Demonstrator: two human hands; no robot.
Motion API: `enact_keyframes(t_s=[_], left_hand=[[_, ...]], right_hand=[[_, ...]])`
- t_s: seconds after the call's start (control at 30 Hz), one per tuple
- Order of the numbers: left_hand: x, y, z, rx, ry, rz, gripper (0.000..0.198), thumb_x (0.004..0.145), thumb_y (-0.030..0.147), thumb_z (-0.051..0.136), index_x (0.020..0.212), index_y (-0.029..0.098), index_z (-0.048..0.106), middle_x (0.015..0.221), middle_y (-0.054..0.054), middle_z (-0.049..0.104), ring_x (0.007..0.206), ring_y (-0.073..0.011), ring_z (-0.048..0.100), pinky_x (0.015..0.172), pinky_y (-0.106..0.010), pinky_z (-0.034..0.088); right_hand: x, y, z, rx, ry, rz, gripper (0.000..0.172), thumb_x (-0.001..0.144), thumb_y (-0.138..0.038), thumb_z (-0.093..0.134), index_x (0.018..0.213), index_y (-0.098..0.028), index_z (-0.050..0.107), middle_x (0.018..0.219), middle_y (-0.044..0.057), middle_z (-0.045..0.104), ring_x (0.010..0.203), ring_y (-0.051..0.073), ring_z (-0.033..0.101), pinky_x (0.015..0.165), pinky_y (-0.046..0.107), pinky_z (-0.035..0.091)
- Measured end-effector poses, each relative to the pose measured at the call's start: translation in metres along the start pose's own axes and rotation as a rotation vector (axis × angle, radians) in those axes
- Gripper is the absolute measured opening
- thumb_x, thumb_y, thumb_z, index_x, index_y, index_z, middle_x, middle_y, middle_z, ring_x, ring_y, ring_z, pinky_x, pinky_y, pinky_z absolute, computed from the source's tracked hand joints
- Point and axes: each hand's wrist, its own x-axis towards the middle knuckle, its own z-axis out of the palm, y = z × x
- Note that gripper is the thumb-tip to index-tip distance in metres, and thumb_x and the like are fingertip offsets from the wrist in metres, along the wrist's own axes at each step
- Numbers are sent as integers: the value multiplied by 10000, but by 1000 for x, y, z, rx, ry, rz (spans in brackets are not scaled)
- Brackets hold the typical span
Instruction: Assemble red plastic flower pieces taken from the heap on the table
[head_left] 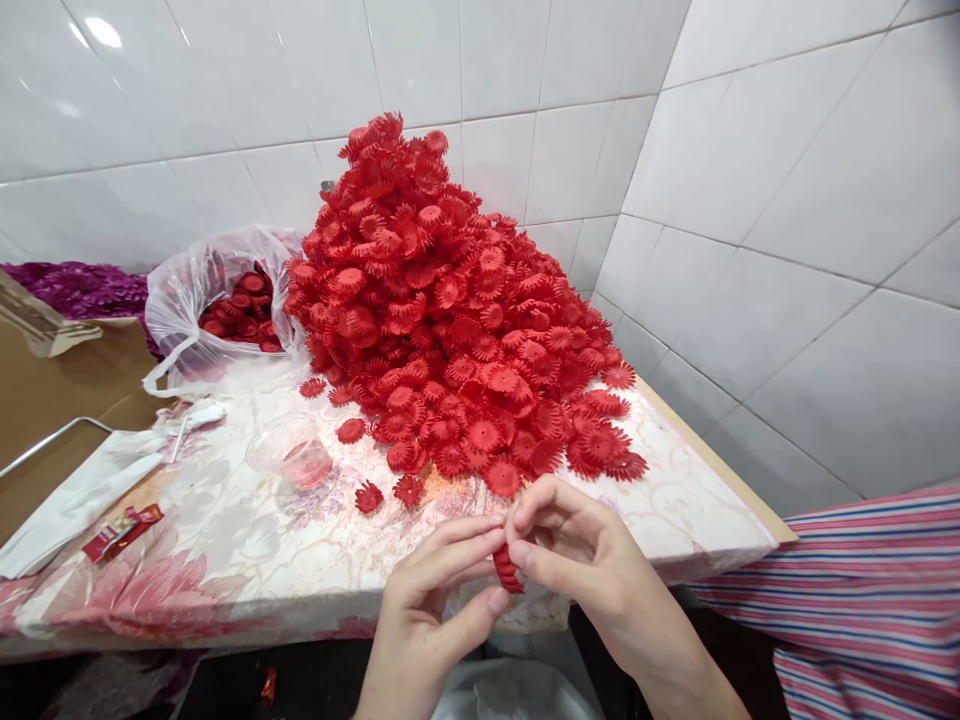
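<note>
A tall heap of red fabric flower pieces [450, 310] fills the back of the table against the tiled wall. In front of it, at the table's near edge, my left hand [431, 610] and my right hand [592, 565] meet fingertip to fingertip. Both pinch a small stack of red flower pieces [508, 570] between thumbs and fingers. A few loose red pieces [367, 495] lie on the flowered tablecloth [225, 540] just beyond my hands.
A small clear plastic cup [292, 450] with pinkish liquid stands left of the heap. A clear plastic bag [214, 300] with more red pieces sits at the back left, purple pieces [82, 285] behind it. White paper [82, 495] and a red wrapper [120, 530] lie at left. A striped cloth [870, 600] is at right.
</note>
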Motion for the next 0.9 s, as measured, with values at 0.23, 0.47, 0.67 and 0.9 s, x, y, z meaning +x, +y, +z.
enact_keyframes(t_s=[0.23, 0.47, 0.67, 0.9], left_hand=[[0, -1, -1, 26, 29, -1, 201, 702, 298, 781, 902, 312, 783, 1084, -43, 722, 982, -195, 682, 816, -214, 559], [3, 0, 4, -66, 155, -19, 264, 608, 311, 836, 838, 250, 721, 1102, -43, 688, 1002, -204, 669, 814, -231, 547], [7, 0, 4, -23, 96, -106, 126, 687, 277, 762, 669, 199, 664, 953, -31, 681, 834, -171, 674, 754, -232, 530], [10, -3, 2, 158, 171, -59, 211, 741, 293, 658, 563, 187, 620, 942, -77, 716, 884, -225, 659, 726, -268, 514]], right_hand=[[-1, 1, 3, -65, -11, -67, 121, 808, -226, 687, 825, -222, 568, 732, -48, 604, 676, 85, 552, 640, 175, 443], [-6, 14, 10, -322, 143, -317, 171, 831, -112, 576, 886, -273, 554, 809, -49, 565, 747, 106, 546, 706, 195, 445], [-8, 20, 9, -404, 69, -341, 189, 873, -124, 522, 954, -293, 552, 894, -34, 565, 819, 105, 561, 741, 173, 457], [-5, 24, 7, -413, 57, -304, 110, 902, -176, 494, 952, -256, 550, 896, -6, 563, 804, 120, 576, 726, 194, 481]])
